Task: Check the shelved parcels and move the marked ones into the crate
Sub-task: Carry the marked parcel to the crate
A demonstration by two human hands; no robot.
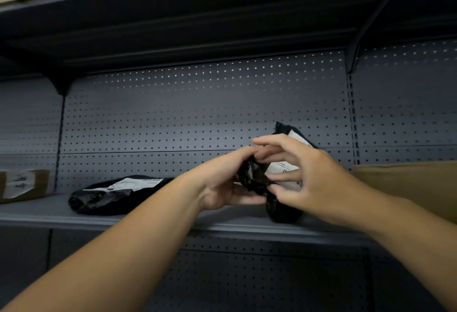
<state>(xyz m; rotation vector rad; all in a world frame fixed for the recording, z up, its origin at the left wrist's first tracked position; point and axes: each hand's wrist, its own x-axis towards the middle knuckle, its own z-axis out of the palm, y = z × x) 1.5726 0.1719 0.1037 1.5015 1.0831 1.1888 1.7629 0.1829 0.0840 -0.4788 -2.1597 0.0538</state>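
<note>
Right hand, held parcel; flat parcel leftward

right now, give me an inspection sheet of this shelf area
surface: grey metal shelf, parcels on it
job's things: held parcel, black with a white label, upright at the shelf front; second black parcel lying flat to its left; crate not in view
clutter: cardboard box far left; brown package far right
grippers: left hand and right hand both grip the held parcel
cables: nothing seen
surroundings: perforated back panel; upper shelf overhead
</note>
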